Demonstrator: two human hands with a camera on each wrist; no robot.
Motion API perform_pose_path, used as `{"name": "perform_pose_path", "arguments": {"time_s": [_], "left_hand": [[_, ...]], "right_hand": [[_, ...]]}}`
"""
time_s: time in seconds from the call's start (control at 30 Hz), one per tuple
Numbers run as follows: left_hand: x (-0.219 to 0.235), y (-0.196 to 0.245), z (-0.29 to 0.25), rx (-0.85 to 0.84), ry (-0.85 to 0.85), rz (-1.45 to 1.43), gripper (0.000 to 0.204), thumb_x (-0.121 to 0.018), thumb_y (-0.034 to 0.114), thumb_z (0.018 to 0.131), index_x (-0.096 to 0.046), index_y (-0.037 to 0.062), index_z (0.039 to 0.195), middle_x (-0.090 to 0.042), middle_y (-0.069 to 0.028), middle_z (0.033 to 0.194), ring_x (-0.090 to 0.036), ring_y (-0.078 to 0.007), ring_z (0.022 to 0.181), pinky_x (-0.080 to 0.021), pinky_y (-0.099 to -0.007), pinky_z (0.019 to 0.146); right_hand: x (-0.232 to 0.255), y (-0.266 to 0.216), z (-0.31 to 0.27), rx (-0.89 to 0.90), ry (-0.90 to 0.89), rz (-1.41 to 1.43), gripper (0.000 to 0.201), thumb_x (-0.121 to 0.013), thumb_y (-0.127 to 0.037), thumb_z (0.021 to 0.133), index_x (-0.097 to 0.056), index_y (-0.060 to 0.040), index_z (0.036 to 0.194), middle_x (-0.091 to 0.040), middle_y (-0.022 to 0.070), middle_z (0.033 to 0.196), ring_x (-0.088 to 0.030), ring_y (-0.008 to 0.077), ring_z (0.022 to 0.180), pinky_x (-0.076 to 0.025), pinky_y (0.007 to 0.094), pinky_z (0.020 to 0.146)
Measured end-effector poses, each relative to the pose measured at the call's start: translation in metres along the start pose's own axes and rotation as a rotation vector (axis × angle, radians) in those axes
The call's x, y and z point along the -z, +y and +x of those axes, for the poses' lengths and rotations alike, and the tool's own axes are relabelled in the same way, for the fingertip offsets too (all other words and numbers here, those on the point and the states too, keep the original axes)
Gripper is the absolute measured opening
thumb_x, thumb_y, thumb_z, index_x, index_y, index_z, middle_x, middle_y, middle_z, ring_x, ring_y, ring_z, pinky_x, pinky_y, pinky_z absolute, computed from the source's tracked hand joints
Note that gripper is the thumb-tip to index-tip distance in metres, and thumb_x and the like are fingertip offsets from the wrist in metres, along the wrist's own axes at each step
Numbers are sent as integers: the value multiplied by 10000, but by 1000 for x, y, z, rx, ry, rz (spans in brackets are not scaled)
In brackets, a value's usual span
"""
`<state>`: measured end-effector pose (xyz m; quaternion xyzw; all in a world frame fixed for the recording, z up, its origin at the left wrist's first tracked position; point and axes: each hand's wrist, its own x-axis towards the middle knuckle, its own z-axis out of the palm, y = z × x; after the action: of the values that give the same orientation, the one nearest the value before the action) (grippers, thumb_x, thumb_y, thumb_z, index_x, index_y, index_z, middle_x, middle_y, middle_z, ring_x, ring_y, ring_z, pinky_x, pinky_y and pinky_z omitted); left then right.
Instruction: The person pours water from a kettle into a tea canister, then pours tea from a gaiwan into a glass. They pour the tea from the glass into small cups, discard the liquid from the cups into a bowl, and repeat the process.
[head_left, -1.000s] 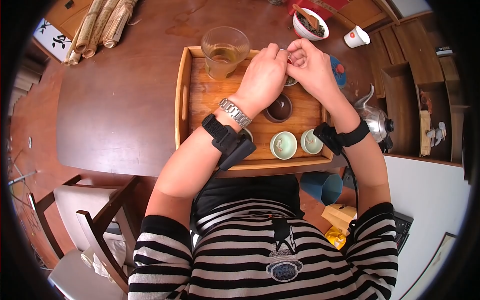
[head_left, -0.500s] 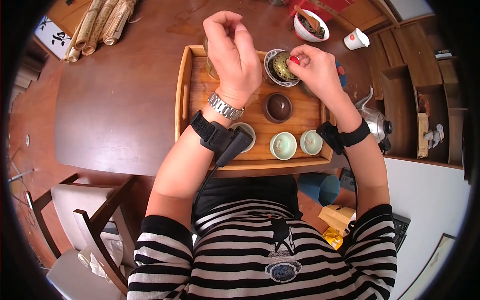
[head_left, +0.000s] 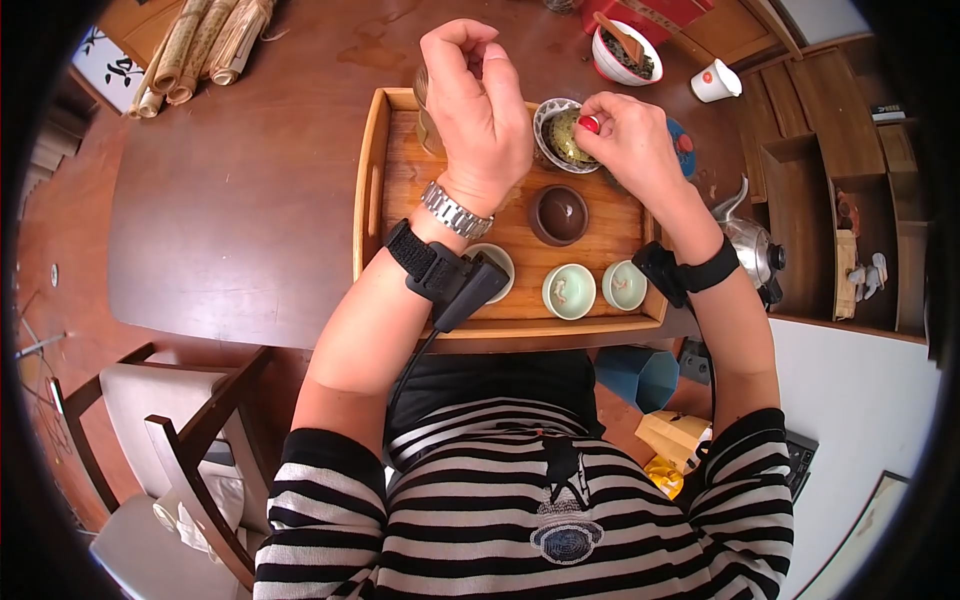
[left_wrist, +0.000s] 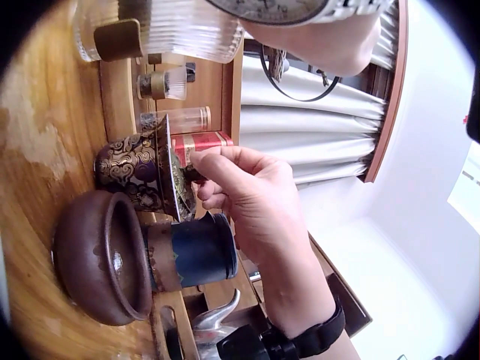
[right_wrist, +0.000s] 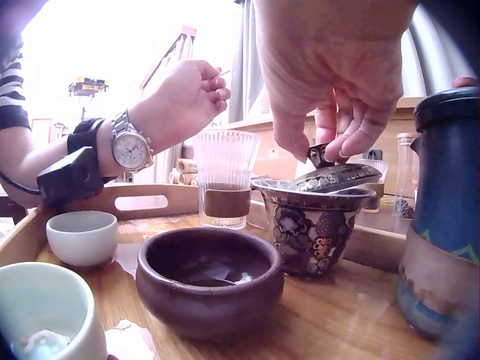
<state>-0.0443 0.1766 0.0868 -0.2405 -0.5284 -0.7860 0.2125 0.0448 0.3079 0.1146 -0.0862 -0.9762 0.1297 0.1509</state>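
Note:
My right hand (head_left: pixel 635 145) pinches the knob (head_left: pixel 589 124) of a patterned lid (right_wrist: pixel 337 178). The lid sits tilted in the flared mouth of a dark ornate lidded bowl (right_wrist: pixel 311 232), as the right wrist view shows. My left hand (head_left: pixel 480 125) is raised over the tray's far left part, loosely curled and holding nothing; it partly covers a ribbed glass pitcher (right_wrist: pixel 229 169). A round brown bowl (head_left: pixel 558 215) stands on the wooden tray (head_left: pixel 370 190), nearer the body than the lidded bowl.
Pale green cups (head_left: pixel 569 291) line the tray's near side. To the right stand a blue canister (left_wrist: pixel 199 251) and a steel kettle (head_left: pixel 750 240). Beyond are a bowl of leaves (head_left: pixel 625 60), a white paper cup (head_left: pixel 715 80) and, far left, bamboo rolls (head_left: pixel 195 50).
My left hand has moved left and up, away from my right hand, uncovering the lidded bowl. My right hand has shifted only slightly and holds the knob.

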Motion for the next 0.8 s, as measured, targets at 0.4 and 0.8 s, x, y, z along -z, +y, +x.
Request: {"name": "perform_pose_path", "arguments": {"time_s": [0.4,0.8], "left_hand": [[-3,2,-7,-79,-86,21,113,-444,4,855,-453,7,967,-489,-22,795,-450,-72,657,-399,-202,583],[0,70,-48,-55,-1050,-90,106,-547,93,784,-514,25,859,-525,-148,790,-540,-331,729,-446,-386,592]], "right_hand": [[-3,3,-10,24,-16,63,299,-686,-196,698,-577,4,891,-583,158,865,-583,277,807,-470,352,711],[-16,13,-27,95,-77,251,592,-733,-204,644,-409,-62,1118,-448,169,1102,-471,336,1018,-404,388,875]]}}
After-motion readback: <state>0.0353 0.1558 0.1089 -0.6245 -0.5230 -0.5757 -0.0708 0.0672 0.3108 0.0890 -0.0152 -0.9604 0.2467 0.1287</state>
